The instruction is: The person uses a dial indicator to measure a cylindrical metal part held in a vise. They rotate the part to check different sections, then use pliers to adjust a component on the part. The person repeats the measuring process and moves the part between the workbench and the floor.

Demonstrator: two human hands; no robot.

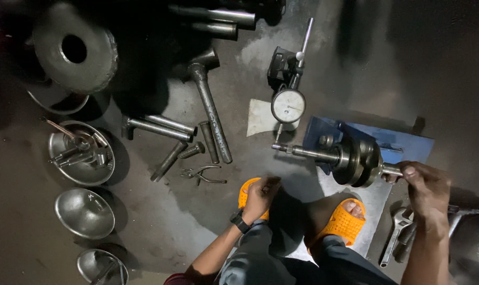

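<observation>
- A dark workshop floor (160,211) holds scattered steel tubes and bowls at left, with open room in the middle.
- A crankshaft (350,157) rests on a blue stand (403,142), its long axis running left to right.
- The right hand (427,190) pinches the crankshaft's right end.
- The left hand (260,196), loosely curled and holding nothing, rests on the knee, farther off.
- A dial gauge (288,105) stands just behind the shaft's left end.

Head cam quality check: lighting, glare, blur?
Head view: dim overall, corners fall to near black; dial gauge face is the brightest spot, slightly glary; steel bowls show soft highlights; right hand on the crankshaft slightly soft; wide-angle bending at the edges.
</observation>
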